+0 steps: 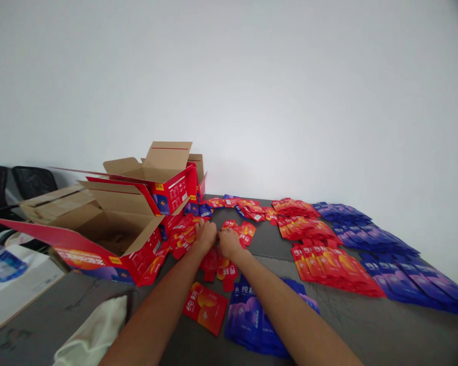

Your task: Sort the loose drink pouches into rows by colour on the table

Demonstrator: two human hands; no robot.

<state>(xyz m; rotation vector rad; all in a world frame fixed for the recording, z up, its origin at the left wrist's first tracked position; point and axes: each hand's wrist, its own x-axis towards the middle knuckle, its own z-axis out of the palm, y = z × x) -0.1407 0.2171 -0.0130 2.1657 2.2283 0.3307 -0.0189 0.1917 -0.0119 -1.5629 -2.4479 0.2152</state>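
While your two hands meet at the centre of the frame, the white wall (252, 76) takes up the whole upper half, bare and evenly lit. Below it the dark grey table (385, 330) fills the lower half and runs back until it meets the wall.

At the left of the frame a large open box (110, 223), red outside and plain cardboard inside, stands on the table with its flaps spread. A second open box (168, 183) of the same kind stands just behind it, nearer the wall.

At the right, rows of blue packets (397, 264) lie overlapped along the table's far right edge. Rows of red packets (328, 264) lie beside them, toward the centre.

At the bottom centre a heap of blue packets (248, 315) lies under your right forearm. A pale cloth (95, 330) lies crumpled at the lower left, near a white board (19, 284) at the left edge. Black chairs (32, 180) stand behind that, at the middle left. A single red packet (206, 307) lies flat between your forearms.

Your left hand (206, 235) and right hand (229, 244) rest side by side, nearly touching, on the loose red packets (246, 231) scattered at the centre in front of the boxes. The fingers are bent down onto the packets, but you cannot tell from this view whether either hand actually clasps one.
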